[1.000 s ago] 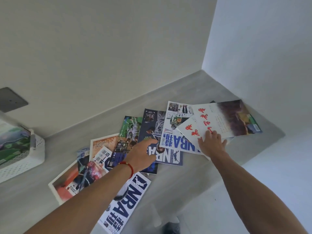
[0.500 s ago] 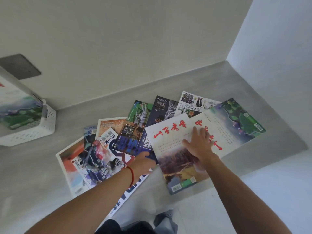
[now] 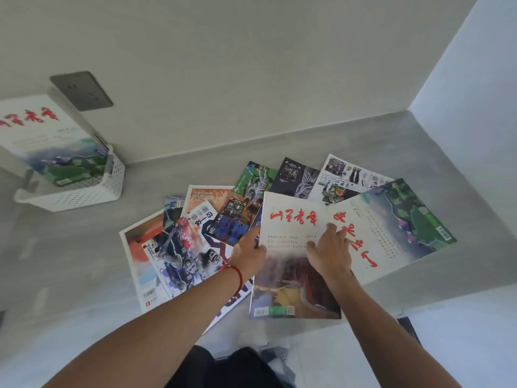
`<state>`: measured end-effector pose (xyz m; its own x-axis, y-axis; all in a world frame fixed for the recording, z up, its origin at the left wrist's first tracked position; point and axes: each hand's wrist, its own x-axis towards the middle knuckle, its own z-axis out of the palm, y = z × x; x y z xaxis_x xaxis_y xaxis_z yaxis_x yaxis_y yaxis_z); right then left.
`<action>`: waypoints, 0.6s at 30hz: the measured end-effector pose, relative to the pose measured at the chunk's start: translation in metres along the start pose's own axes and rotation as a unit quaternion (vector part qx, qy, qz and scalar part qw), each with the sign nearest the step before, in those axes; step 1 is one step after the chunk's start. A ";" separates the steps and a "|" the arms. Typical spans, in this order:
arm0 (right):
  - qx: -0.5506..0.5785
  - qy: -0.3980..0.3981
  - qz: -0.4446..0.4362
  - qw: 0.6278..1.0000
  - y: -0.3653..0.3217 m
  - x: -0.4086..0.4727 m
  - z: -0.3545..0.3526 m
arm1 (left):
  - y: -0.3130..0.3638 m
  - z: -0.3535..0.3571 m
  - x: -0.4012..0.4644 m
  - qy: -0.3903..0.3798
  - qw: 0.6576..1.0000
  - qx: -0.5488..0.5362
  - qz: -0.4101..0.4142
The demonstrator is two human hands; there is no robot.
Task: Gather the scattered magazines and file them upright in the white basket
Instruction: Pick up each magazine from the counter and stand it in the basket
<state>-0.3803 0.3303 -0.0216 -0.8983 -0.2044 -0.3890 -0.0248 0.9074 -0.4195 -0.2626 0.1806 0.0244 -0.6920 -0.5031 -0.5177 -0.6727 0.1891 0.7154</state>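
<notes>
Several magazines lie fanned out on the grey counter [image 3: 377, 135]. On top is a white magazine with red calligraphy [image 3: 291, 228], its lower edge hanging over the counter's front. My right hand [image 3: 328, 252] presses flat on its cover, fingers spread. My left hand [image 3: 247, 252], with a red cord at the wrist, holds that magazine's left edge. A second red-lettered magazine [image 3: 397, 231] with a green landscape lies under it to the right. The white basket [image 3: 84, 189] stands at the far left with one magazine [image 3: 47, 141] upright in it.
A dark wall socket [image 3: 81, 91] sits above the basket. Walls close off the counter at the back and right. Sports magazines [image 3: 179, 256] overlap to the left of my hands. Bare counter lies between the basket and the pile. Below the counter's edge are my dark trousers [image 3: 223, 368].
My right hand has slid the white red-lettered magazine leftward and toward me, turning it. My left hand has moved from the NBA covers to its left edge. The view shifted, showing the basket.
</notes>
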 end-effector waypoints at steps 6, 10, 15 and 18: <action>0.238 -0.101 0.008 0.966 -0.026 -0.001 0.001 | -0.020 -0.085 -0.001 0.010 0.991 -0.134 0.005; 0.282 -0.183 -0.088 0.938 -0.075 -0.017 0.001 | -0.038 -0.159 -0.009 0.070 0.983 -0.168 0.002; 0.251 -0.133 -0.217 0.934 -0.180 -0.052 0.011 | -0.068 -0.261 -0.018 0.104 0.979 -0.177 0.012; 0.214 -0.103 -0.268 0.934 -0.251 -0.073 0.024 | -0.093 -0.332 -0.019 0.125 0.981 -0.143 0.042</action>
<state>-0.2983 0.1086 0.0920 -0.7029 -0.6933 -0.1591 -0.2295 0.4328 -0.8718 -0.1005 -0.1070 0.1235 -0.6320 -0.6940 -0.3449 -0.4899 0.0129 0.8717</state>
